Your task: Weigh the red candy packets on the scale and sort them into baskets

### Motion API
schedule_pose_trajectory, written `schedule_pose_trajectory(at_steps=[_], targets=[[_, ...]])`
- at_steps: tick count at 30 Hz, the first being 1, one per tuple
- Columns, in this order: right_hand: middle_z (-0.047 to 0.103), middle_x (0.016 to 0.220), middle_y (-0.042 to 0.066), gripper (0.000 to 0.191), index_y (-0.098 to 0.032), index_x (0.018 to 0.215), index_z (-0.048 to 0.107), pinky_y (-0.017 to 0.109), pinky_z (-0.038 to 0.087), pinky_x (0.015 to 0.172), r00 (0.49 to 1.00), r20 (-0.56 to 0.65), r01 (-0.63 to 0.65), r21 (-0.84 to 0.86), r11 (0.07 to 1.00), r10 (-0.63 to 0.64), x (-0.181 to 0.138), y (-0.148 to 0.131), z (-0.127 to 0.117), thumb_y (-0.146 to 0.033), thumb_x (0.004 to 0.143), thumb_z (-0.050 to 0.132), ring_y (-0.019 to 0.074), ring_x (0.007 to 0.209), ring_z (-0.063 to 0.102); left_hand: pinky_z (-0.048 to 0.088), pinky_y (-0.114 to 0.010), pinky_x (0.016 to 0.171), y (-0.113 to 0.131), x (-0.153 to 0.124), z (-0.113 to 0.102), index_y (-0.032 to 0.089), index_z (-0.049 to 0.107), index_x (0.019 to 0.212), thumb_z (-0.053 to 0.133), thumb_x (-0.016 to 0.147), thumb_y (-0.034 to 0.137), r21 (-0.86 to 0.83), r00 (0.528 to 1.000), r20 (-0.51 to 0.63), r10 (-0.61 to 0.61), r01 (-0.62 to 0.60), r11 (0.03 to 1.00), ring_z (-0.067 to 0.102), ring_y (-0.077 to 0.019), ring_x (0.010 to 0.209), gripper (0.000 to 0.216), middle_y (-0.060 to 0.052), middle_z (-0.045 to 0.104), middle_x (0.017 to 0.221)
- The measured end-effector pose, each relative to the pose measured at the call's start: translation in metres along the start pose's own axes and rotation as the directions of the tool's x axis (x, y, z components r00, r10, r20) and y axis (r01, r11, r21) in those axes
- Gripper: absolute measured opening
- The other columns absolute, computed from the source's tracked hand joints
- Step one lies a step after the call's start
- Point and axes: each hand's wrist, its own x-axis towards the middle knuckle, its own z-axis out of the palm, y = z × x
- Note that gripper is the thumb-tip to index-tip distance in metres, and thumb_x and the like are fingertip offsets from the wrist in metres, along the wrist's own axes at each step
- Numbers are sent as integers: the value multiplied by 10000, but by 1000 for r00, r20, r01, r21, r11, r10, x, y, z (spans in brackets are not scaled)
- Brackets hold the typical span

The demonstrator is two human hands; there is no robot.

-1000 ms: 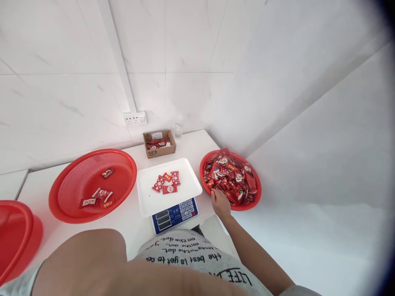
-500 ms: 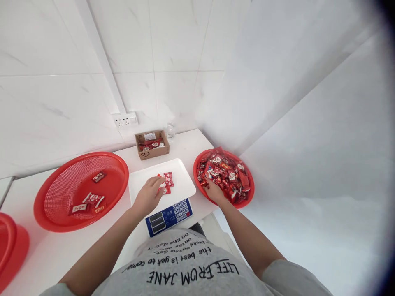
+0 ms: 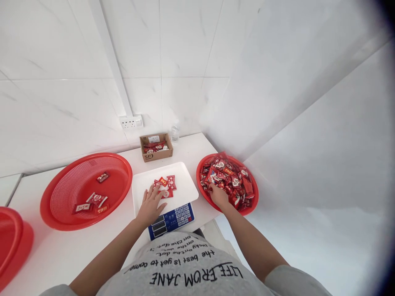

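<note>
My left hand [image 3: 150, 206] lies over the white tray [image 3: 188, 190] of a digital weighing scale [image 3: 171, 221], its fingers spread. Its fingertips are at several small red wrapped sweets [image 3: 167, 193] on the tray, partly covering some of them. At the front left of a red basket [image 3: 256, 193], my right hand [image 3: 218, 196] reaches in with fingers curled down among a heap of red wrapped sweets [image 3: 230, 181]. Those fingertips are partly hidden, and what they grip cannot be made out.
On the left stands a wide red basket [image 3: 46, 201] with several wrapped sweets inside. Another red container [image 3: 26, 242] is cut off at the left edge. Behind the scale, a small cardboard box [image 3: 160, 154] holds red packets, beside a clear plastic object [image 3: 175, 133].
My left hand has flattened and spread its fingers, and more sweets show on the tray. In the right basket, my right hand's fingers have closed inward. The view has shifted slightly.
</note>
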Motion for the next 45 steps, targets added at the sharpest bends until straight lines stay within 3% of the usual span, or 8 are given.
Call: schedule_pose_trajectory(at_steps=[5,8,12,16,19,34,42,45], targets=[[611,697,26,292,-210,1012,519,284,414,567,975,-185,-25,456,890,122,-19,-9,-15,-390,827,382,175,604,571,283,-458,1051,10,-12,-7,183,510,1194,424,847,367,-205,999,-20,-46,41,978,290,-258,1301,402,-100,439,1347],[514,555,-36,297,-203,938,472,244,383,462,996,-75,21,741,671,52,-38,-37,-21,-456,828,363,126,457,481,399,-386,974,29,-11,-14,199,500,1197,408,848,392,-454,990,87,-108,136,881,467,-210,1170,409,-79,544,1238],[431,454,-86,297,-215,852,461,187,266,366,969,189,-82,855,512,-161,-67,-83,-18,-501,812,392,80,351,362,490,-324,809,59,-1,-27,214,463,1221,411,831,450,-753,934,332,-132,347,560,587,-179,977,459,-64,609,1127],[413,440,-95,301,-205,862,504,181,282,378,894,281,-48,833,551,-349,-89,-109,-11,-494,790,462,69,364,360,481,-294,708,71,4,-34,161,545,1087,446,794,535,-860,877,454,-156,477,182,610,-172,814,486,-81,646,993],[414,461,-91,281,-195,821,516,185,294,400,865,313,-40,821,569,-391,-97,-109,-4,-471,766,512,67,400,367,439,-259,659,68,-1,-34,143,584,930,549,731,531,-845,839,517,-171,532,54,585,-150,724,437,-54,653,824],[427,470,-74,309,-177,663,495,203,253,423,834,397,-145,827,543,-383,-93,-72,-13,-467,693,600,57,414,348,359,-246,613,70,-2,-32,152,584,791,489,738,575,-809,829,558,-29,552,203,481,-123,631,436,3,573,672],[552,618,-22,366,-190,753,560,218,332,474,992,115,-95,948,305,-48,-63,-36,-31,-546,674,590,87,512,463,412,-280,646,54,1,-38,191,525,761,486,711,536,-768,834,508,-213,551,327,522,-147,667,351,-12,598,758],[636,833,42,421,-199,966,599,258,409,545,998,42,-59,890,452,47,-47,-14,-31,-528,708,547,152,663,563,414,-278,657,45,-1,-40,193,514,774,468,719,522,-751,830,501,-244,557,353,523,-145,675,337,-13,589,773]])
